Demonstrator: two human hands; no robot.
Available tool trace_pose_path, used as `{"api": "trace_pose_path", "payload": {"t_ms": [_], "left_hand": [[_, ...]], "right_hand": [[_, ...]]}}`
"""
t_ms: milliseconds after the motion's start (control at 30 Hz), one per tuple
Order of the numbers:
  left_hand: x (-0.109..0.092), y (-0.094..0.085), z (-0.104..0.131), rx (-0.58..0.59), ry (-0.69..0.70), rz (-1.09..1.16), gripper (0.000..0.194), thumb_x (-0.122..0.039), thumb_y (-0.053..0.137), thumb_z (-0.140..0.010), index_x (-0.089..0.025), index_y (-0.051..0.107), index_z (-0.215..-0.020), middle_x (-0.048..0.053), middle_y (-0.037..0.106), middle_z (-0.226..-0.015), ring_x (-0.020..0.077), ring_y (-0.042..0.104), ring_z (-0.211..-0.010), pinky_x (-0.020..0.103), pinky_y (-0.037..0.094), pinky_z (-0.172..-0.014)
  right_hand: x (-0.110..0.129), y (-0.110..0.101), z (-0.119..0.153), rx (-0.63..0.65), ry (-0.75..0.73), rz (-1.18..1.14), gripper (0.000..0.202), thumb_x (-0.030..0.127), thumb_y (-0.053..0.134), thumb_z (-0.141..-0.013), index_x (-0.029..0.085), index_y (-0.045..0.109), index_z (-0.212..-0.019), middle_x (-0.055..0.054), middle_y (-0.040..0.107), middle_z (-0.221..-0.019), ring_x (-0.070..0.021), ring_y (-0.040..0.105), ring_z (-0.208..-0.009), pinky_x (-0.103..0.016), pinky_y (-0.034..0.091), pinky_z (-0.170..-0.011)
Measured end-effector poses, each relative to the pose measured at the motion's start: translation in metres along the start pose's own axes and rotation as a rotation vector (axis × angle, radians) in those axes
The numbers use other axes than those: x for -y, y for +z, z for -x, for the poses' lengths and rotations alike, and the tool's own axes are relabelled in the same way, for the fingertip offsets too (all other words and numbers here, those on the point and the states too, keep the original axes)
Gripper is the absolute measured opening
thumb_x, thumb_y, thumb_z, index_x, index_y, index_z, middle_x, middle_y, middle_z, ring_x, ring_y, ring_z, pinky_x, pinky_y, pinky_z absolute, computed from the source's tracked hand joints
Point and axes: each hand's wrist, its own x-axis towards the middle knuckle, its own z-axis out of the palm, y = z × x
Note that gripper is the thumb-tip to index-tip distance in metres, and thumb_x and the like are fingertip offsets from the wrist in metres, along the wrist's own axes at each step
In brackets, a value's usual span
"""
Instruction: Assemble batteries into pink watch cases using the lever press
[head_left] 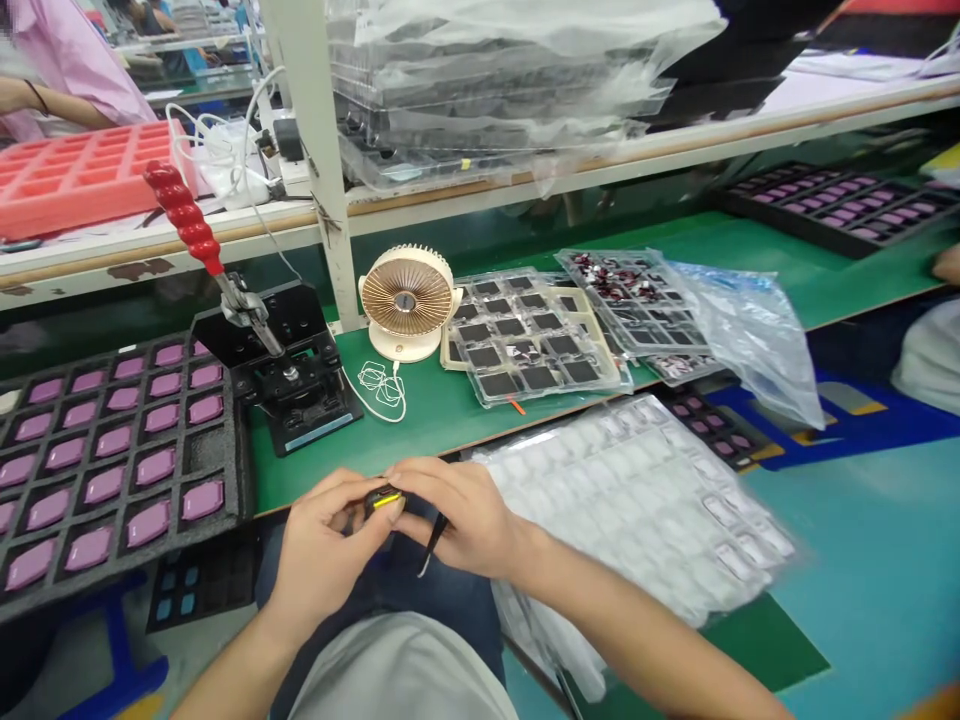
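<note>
My left hand [326, 540] is closed around a small dark case with a yellow strip [385, 501], held above my lap near the bench edge. My right hand [465, 515] pinches the other side of the same case. Black tweezers [433, 545] are tucked in the right hand, their tips pointing down and away from the case. My fingers cover much of the case. Beyond my hands, on the green bench [352, 455], stands a toggle-clamp press with a red handle [184, 220].
At left lies a foam tray [244, 470] with purple-faced devices. A cream fan [406, 300] stands at the back, beside clear trays of black squares [525, 335]. To my right is a plastic-covered tray of pale parts [637, 500]. Another person's pink sleeve [90, 60] shows at upper left.
</note>
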Motion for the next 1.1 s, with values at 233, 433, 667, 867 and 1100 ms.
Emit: {"api": "trace_pose_path", "payload": {"t_ms": [233, 433, 667, 867, 1100], "left_hand": [[-0.003, -0.003, 0.001, 0.018, 0.015, 0.005, 0.012, -0.032, 0.081, -0.091, -0.025, 0.086, -0.100, 0.005, 0.075, -0.088, 0.0179, 0.070, -0.081, 0.026, 0.059, -0.071], [0.000, -0.004, 0.007, 0.038, 0.111, -0.046, 0.016, -0.025, 0.080, -0.093, -0.028, 0.085, -0.109, 0.005, 0.075, -0.093, 0.0179, 0.071, -0.083, 0.027, 0.059, -0.074], [0.002, -0.005, 0.010, 0.053, 0.196, -0.050, 0.024, -0.018, 0.079, -0.093, -0.030, 0.082, -0.113, 0.003, 0.075, -0.094, 0.0172, 0.071, -0.084, 0.027, 0.059, -0.073], [0.001, -0.007, 0.007, 0.056, 0.299, -0.124, 0.029, -0.013, 0.078, -0.094, -0.029, 0.080, -0.119, 0.002, 0.075, -0.097, 0.0149, 0.072, -0.084, 0.025, 0.058, -0.074], [0.004, -0.008, 0.005, 0.066, 0.505, -0.323, 0.032, -0.004, 0.072, -0.095, -0.020, 0.074, -0.123, 0.005, 0.074, -0.106, 0.0142, 0.073, -0.097, 0.024, 0.059, -0.087]], "right_hand": [[0.001, -0.003, -0.002, 0.004, -0.075, 0.081, 0.041, 0.025, 0.068, -0.104, 0.022, 0.057, -0.143, -0.011, 0.076, -0.123, -0.0179, 0.078, -0.105, -0.025, 0.063, -0.079], [0.000, -0.006, -0.002, -0.026, -0.104, -0.005, 0.035, 0.021, 0.069, -0.104, 0.023, 0.063, -0.139, -0.011, 0.076, -0.122, -0.0164, 0.078, -0.104, -0.024, 0.061, -0.080], [-0.002, -0.005, 0.001, -0.054, -0.148, 0.005, 0.040, 0.020, 0.068, -0.104, 0.023, 0.062, -0.143, -0.011, 0.077, -0.122, -0.0162, 0.078, -0.102, -0.023, 0.059, -0.076], [0.003, -0.028, -0.015, 0.113, -0.016, -0.234, 0.033, 0.025, 0.068, -0.103, 0.024, 0.066, -0.136, -0.010, 0.072, -0.127, -0.0164, 0.076, -0.104, -0.025, 0.061, -0.085], [0.003, -0.037, -0.025, 0.176, 0.012, -0.093, 0.008, 0.024, 0.066, -0.106, 0.021, 0.073, -0.106, -0.004, 0.075, -0.102, -0.0113, 0.070, -0.079, -0.022, 0.048, -0.064]]}}
